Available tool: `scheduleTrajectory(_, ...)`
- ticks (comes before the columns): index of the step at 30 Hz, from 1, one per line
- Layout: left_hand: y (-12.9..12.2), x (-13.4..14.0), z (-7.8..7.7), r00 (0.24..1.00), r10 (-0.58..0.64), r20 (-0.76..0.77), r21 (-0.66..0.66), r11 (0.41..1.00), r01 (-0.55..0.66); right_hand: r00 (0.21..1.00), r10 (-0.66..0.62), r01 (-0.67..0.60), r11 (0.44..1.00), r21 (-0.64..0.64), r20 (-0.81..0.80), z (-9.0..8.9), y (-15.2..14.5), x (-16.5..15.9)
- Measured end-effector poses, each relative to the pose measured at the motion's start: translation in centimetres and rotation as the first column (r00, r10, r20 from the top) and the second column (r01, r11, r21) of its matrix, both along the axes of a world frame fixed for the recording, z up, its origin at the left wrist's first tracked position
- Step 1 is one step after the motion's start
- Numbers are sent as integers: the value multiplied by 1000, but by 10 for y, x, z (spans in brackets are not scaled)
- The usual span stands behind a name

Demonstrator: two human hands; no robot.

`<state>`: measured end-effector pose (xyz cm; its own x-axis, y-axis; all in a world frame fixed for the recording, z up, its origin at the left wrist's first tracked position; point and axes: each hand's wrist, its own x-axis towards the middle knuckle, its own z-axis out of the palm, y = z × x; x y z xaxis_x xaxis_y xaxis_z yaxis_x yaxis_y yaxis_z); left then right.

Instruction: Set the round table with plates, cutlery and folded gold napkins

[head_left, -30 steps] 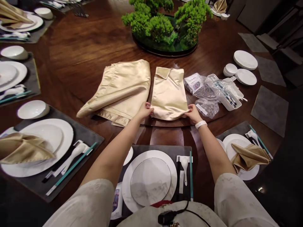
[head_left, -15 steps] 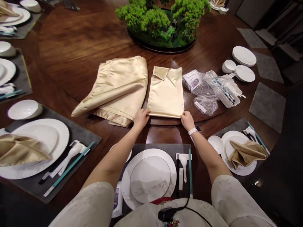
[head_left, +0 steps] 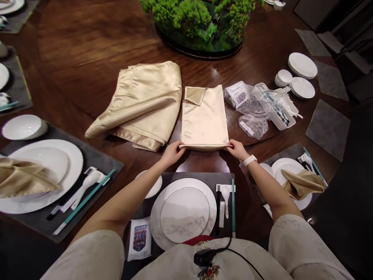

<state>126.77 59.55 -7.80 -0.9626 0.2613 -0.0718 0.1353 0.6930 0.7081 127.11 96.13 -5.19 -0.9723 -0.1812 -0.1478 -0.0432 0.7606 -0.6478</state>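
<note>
A gold satin napkin (head_left: 204, 116), folded to a rectangle, lies on the dark wooden table in front of me. Its far left corner is turned over. My left hand (head_left: 172, 153) pinches the near left corner, and my right hand (head_left: 237, 149) pinches the near right one. Between them the near edge is lifted slightly and shows a narrow fold. Left of this napkin rests a larger pile of gold satin cloth (head_left: 145, 105), touched by neither hand. Closest to my body is a place setting with a large white plate (head_left: 155, 229) under a smaller plate (head_left: 185, 214).
A green miniature-tree centrepiece (head_left: 198, 23) stands at the back. Right of the napkin are plastic-wrapped packets (head_left: 247, 105), a white cutlery box (head_left: 282, 120) and stacked plates (head_left: 302, 65). Settings with folded napkins flank me, including a bowl (head_left: 25, 127) at left.
Both hands have drawn the napkin's near edge a little toward me and raised it slightly. The napkin now sits farther from the turntable's back. My view has tilted a bit.
</note>
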Motion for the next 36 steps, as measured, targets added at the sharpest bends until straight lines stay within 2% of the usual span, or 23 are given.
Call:
scheduleTrajectory(4, 9, -27, 3, 972, 193, 131, -4, 981, -194, 956, -252, 261, 964, -44, 150, 1, -9, -33)
scheduleTrajectory(9, 16, -55, 6, 885, 319, 338, -59, 946, -318, 882, -424, 424, 904, 50, 207, -10, -12, -57)
scheduleTrajectory(12, 17, -65, 15, 803, 352, 481, -31, 922, -386, 859, -460, 449, 888, 103, 224, -13, -11, -64)
scheduleTrajectory(15, 16, -71, 28, 731, 340, 592, 2, 906, -423, 863, -430, 401, 903, 156, 265, -10, -12, -71)
scheduleTrajectory(17, 13, -72, 34, 704, 299, 644, 14, 915, -402, 888, -385, 345, 919, 190, 252, -7, -14, -74)
scheduleTrajectory(19, 10, -72, 36, 711, 268, 650, 31, 926, -377, 920, -339, 301, 933, 196, 197, -4, -17, -75)
scheduleTrajectory(21, 7, -69, 34, 756, 241, 609, 76, 931, -357, 942, -309, 291, 946, 142, 133, -1, -20, -73)
scheduleTrajectory(23, 5, -67, 29, 830, 202, 519, 141, 938, -317, 956, -281, 279, 960, 33, 86, 2, -21, -69)
scheduleTrajectory(25, 4, -66, 23, 915, 155, 372, 192, 952, -240, 968, -245, 248, 967, -64, 44, 7, -22, -65)
scheduleTrajectory(27, 4, -67, 17, 974, 124, 188, 189, 969, -160, 978, -207, 203, 975, -94, -27, 12, -22, -61)
scheduleTrajectory(31, 5, -69, 15, 990, 93, -108, 14, 996, -92, 959, -158, 156, 987, -29, -236, 15, -23, -57)
scheduleTrajectory(36, 10, -60, 19, 968, 83, -237, -271, 951, -148, 934, -109, 159, 980, 122, -341, -1, -28, -49)
